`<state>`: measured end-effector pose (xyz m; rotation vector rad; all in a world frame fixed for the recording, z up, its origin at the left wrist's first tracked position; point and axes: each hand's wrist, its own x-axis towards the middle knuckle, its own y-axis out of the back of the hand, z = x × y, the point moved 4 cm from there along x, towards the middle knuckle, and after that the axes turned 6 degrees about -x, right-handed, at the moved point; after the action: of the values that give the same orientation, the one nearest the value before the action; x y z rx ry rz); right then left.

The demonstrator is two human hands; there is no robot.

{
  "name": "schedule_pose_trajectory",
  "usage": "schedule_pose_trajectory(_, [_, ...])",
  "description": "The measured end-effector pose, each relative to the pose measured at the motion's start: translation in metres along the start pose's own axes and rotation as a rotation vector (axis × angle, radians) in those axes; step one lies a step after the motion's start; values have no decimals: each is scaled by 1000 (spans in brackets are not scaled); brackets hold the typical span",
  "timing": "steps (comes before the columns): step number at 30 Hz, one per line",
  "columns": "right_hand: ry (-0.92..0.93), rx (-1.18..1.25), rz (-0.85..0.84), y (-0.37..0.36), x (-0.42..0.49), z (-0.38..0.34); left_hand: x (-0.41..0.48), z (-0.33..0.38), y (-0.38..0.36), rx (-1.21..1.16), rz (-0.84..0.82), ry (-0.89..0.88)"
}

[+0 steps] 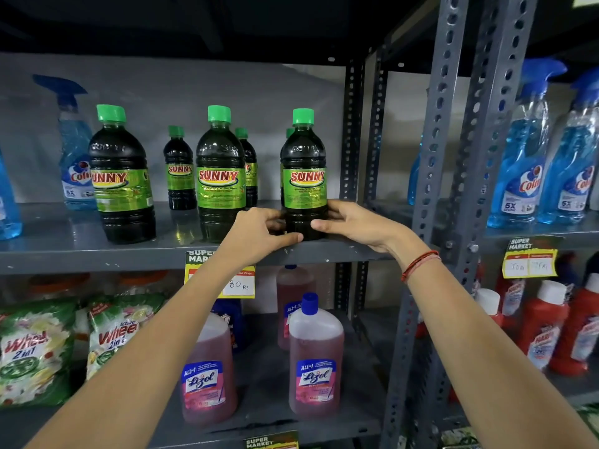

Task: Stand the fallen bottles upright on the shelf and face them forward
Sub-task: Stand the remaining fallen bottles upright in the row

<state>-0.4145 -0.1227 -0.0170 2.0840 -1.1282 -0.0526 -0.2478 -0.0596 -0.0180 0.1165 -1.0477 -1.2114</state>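
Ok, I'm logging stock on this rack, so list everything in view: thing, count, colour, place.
Sunny bottles: at least six, dark with green caps, upright, upper shelf.
Colin spray bottles: at least five, blue, upper shelf's left end and the right bay.
Lizol bottles: three or more, pink, lower shelf.
Wheel packs: two, green, lower left.
Red bottles: several, white caps, lower right.
Price tags: at least two, yellow, shelf edges.
Left hand, right hand: gripping the rightmost front Sunny bottle's base.
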Motion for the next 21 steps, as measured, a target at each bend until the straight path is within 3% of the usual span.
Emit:
schedule_pose_trajectory(11, [-7, -52, 24, -4, -2, -2, -3, 2, -1, 49, 8, -28])
schedule_pose_trajectory(13, [-22, -59, 162, -5, -3, -1, -8, 2, -1, 61, 14, -40])
schedule_pose_trajectory(15, [2, -42, 434, -6, -11, -1, -17, 1, 4, 16, 60, -74])
schedule_pose_trajectory(18, [181, -71, 852, -19, -30, -13, -37, -4, 26, -73, 240, -204])
schedule_pose_trajectory(21, [374, -209, 976, -45, -37, -48, -51, -21, 59, -149, 497, -250])
